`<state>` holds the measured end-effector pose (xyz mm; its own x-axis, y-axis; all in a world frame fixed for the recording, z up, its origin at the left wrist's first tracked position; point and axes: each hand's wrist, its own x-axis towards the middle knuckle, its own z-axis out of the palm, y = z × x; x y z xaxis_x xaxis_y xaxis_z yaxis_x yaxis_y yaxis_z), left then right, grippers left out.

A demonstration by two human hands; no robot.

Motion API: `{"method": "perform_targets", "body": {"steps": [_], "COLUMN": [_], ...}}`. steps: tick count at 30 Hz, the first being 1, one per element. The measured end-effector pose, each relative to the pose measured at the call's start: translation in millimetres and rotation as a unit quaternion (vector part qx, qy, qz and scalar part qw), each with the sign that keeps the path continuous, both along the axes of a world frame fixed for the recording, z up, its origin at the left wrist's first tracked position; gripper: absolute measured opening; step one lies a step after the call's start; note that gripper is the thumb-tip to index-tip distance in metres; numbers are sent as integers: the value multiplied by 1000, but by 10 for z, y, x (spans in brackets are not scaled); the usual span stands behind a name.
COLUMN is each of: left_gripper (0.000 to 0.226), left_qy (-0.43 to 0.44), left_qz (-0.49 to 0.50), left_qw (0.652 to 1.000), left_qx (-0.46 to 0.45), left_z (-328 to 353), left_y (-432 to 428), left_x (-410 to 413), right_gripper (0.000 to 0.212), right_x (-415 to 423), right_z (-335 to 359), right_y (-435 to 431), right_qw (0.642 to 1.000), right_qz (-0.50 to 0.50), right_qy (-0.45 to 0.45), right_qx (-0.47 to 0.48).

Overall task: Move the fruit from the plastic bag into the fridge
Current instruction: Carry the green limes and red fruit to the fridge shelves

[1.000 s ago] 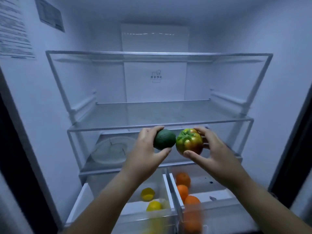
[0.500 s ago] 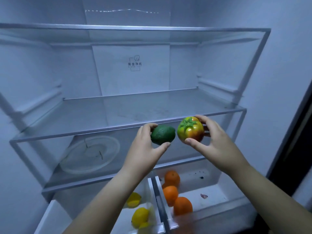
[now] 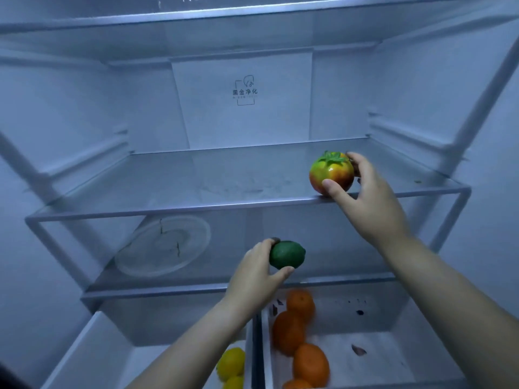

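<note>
My right hand grips a red-and-green tomato with a green leafy top, resting at the front right edge of the middle glass shelf of the open fridge. My left hand holds a dark green lime in front of the lower shelf, in the air. The plastic bag is out of view.
A clear round plate lies on the lower shelf's left side. Below, the left drawer holds yellow lemons and the right drawer holds several oranges. Fridge walls close in on both sides.
My right hand has carried the tomato up and right onto the middle shelf's front edge. My left hand with the lime has dropped lower. The camera has moved closer into the fridge.
</note>
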<state>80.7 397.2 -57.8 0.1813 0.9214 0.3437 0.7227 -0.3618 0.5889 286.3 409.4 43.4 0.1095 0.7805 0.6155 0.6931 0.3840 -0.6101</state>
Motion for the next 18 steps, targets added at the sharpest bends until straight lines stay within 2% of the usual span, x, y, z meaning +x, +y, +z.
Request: {"method": "perform_targets", "body": {"steps": [10, 14, 18], "left_gripper": [62, 65, 64], "left_qy": [44, 30, 46], "left_qz": [51, 53, 54], "left_qw": [997, 995, 995], "left_qx": [-49, -83, -66], "left_z": [-311, -410, -470], "left_y": [290, 375, 465], "left_x": [73, 83, 103], "right_gripper": [67, 75, 80], "right_x": [-39, -76, -101], "right_z": [-38, -77, -94], "right_y": [245, 286, 330], "right_qw": [995, 989, 986], "right_qz": [-68, -95, -110], "right_qy": [-67, -95, -107], "right_qx": [34, 54, 66]}}
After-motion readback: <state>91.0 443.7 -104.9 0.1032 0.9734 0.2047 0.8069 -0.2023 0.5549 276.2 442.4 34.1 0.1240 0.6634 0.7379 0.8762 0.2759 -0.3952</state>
